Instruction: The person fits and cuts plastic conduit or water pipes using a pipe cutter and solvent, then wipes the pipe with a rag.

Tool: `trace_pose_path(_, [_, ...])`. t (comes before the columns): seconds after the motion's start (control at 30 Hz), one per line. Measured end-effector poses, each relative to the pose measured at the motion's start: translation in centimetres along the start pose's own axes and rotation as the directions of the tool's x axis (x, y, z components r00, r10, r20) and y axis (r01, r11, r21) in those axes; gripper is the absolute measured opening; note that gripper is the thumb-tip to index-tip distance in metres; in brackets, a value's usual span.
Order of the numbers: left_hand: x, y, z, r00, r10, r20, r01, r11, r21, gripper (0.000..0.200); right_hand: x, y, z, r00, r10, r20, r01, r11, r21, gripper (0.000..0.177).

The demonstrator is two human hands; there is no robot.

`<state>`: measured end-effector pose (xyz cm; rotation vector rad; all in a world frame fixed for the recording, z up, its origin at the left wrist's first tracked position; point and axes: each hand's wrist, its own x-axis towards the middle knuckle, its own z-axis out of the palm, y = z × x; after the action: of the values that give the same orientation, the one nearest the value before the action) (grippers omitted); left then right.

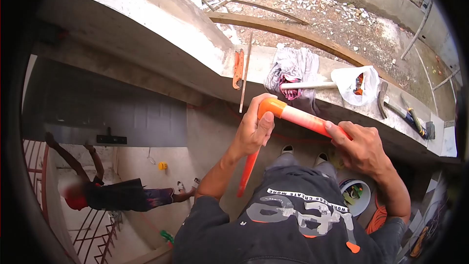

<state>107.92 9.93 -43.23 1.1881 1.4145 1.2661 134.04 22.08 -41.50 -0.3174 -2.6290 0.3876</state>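
Observation:
My left hand is wrapped round an orange elbow fitting near the middle of the view. From the elbow an orange pipe runs right, and my right hand grips its far end. A second orange pipe hangs down from the elbow, past my left wrist. On the ledge ahead lie an orange cutter tool, a thin strip, a crumpled cloth, a white pipe and a white plastic bag.
A hammer and pliers lie on the ledge's right part. Below right stand a white bucket and coiled orange hose. At left, another person in a red cap has arms raised to a dark panel.

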Motion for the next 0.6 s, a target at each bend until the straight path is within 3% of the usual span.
trace_pose_path(0.07, [-0.3, 0.0, 0.2, 1.000, -0.018, 0.008, 0.018, 1.000, -0.002, 0.051, -0.2, 0.0, -0.3, 1.000, -0.025, 0.010, 0.025, 0.999, -0.021, 0.057])
trace_pose_path(0.13, [-0.5, -0.4, 0.5, 0.995, 0.093, -0.021, -0.089, 0.984, 0.154, 0.050, -0.3, -0.1, -0.5, 0.990, 0.062, 0.124, -0.085, 0.977, 0.193, 0.052])
trace_pose_path(0.17, [-0.7, -0.5, 0.6, 0.996, 0.088, -0.018, -0.085, 0.985, 0.152, 0.050, -0.3, -0.1, -0.4, 0.990, 0.067, 0.125, -0.091, 0.976, 0.196, 0.052])
trace_pose_path(0.23, [-1.1, -0.7, 0.8, 0.996, 0.087, -0.025, -0.083, 0.989, 0.126, 0.048, -0.1, 0.0, -0.3, 0.966, 0.175, 0.191, -0.256, 0.758, 0.600, 0.045])
trace_pose_path(0.37, [-1.3, -0.6, 1.1, 0.999, -0.037, -0.019, 0.037, 0.999, -0.008, 0.048, 0.2, 0.2, 0.2, 0.973, 0.196, 0.122, -0.228, 0.741, 0.632, 0.040])
trace_pose_path(0.43, [-1.0, -1.1, 0.8, 0.999, -0.032, -0.004, 0.030, 0.984, -0.174, 0.051, 0.0, 0.3, 0.5, 0.992, 0.117, 0.046, -0.125, 0.953, 0.277, 0.043])
trace_pose_path(0.47, [-0.8, -1.1, 0.5, 0.999, -0.036, -0.005, 0.035, 0.985, -0.170, 0.051, 0.0, 0.4, 0.7, 0.998, 0.067, 0.019, -0.068, 0.995, 0.076, 0.045])
trace_pose_path(0.5, [-0.8, -1.0, 0.3, 0.999, -0.039, 0.016, 0.041, 0.975, -0.217, 0.052, 0.0, 0.5, 1.4, 0.995, -0.054, -0.086, 0.037, 0.983, -0.180, 0.047])
trace_pose_path(0.53, [-0.8, -0.8, 0.1, 0.999, -0.039, 0.038, 0.048, 0.963, -0.264, 0.053, 0.0, 0.5, 1.7, 0.995, -0.051, -0.088, 0.036, 0.984, -0.173, 0.047])
trace_pose_path(0.6, [-0.7, -1.0, 0.2, 0.999, -0.036, 0.014, 0.038, 0.961, -0.273, 0.054, 0.0, 0.6, 2.0, 0.978, -0.148, -0.146, 0.085, 0.926, -0.369, 0.045])
